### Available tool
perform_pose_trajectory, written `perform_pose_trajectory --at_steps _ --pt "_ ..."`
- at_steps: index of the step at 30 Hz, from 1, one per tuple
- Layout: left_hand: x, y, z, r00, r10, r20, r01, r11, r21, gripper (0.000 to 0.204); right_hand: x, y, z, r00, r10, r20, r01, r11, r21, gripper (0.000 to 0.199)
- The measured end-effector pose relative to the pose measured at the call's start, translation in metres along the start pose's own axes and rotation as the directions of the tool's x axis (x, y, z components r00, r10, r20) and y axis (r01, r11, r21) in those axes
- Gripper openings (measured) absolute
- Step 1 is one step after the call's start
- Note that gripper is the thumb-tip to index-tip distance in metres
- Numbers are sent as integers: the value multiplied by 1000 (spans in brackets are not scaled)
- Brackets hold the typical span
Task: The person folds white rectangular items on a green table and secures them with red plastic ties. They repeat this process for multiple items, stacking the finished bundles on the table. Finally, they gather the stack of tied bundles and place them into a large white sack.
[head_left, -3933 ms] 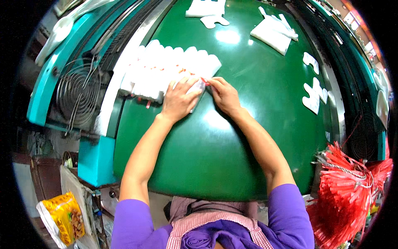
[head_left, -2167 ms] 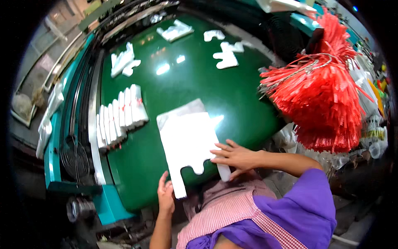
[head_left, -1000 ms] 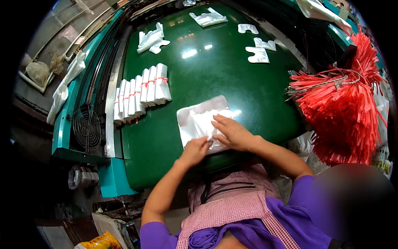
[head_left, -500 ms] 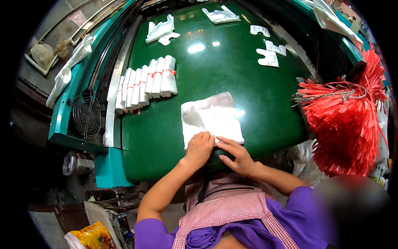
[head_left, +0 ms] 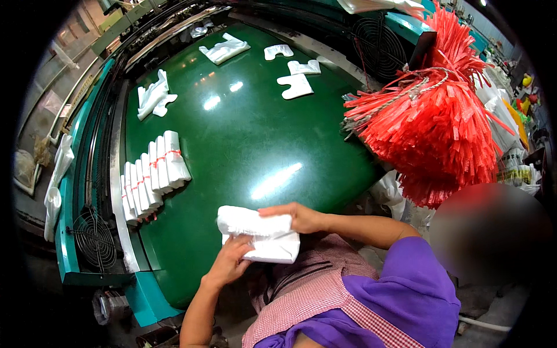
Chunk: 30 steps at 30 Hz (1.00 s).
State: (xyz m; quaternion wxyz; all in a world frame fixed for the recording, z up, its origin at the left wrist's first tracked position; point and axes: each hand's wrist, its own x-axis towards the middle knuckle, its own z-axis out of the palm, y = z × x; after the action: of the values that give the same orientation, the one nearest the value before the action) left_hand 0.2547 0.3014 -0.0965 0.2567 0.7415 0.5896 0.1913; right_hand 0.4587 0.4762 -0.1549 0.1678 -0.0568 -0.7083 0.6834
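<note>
A stack of white plastic bags [head_left: 272, 246] lies partly folded over at the near edge of the green table. My left hand [head_left: 232, 258] grips its near left side, with some fingers tucked under the fold. From the right, my right hand [head_left: 299, 217] holds the far upper edge, fingers lying over the folded layer. To the left on the table, several white rolls of bags [head_left: 168, 162] tied with red strips lie side by side in a row.
On the green table [head_left: 232, 139] farther off lie loose white bags [head_left: 225, 49] and small white cut-out pieces [head_left: 296, 86]. A large bunch of red plastic strips [head_left: 429, 127] hangs at the right. A round fan guard [head_left: 94, 238] stands at the left.
The flat bag stack has been folded over and pulled nearer. My right hand has moved to its far edge, my left to its near left side. The view has swung right.
</note>
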Motion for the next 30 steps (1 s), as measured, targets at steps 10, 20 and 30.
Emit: perform_pose_trajectory --at_steps 10,20,30 --pt "57 35 -42 949 272 -159 -148 832 535 23 52 4 -35 724 -57 688 672 284 -684 35" --pt "13 17 34 975 -121 -184 170 945 278 35 6 -55 17 973 204 108 -50 642 -765 51" --pt "28 -23 3 910 -224 -349 307 929 206 13 40 -27 -1 973 63 -223 -209 656 -725 30"
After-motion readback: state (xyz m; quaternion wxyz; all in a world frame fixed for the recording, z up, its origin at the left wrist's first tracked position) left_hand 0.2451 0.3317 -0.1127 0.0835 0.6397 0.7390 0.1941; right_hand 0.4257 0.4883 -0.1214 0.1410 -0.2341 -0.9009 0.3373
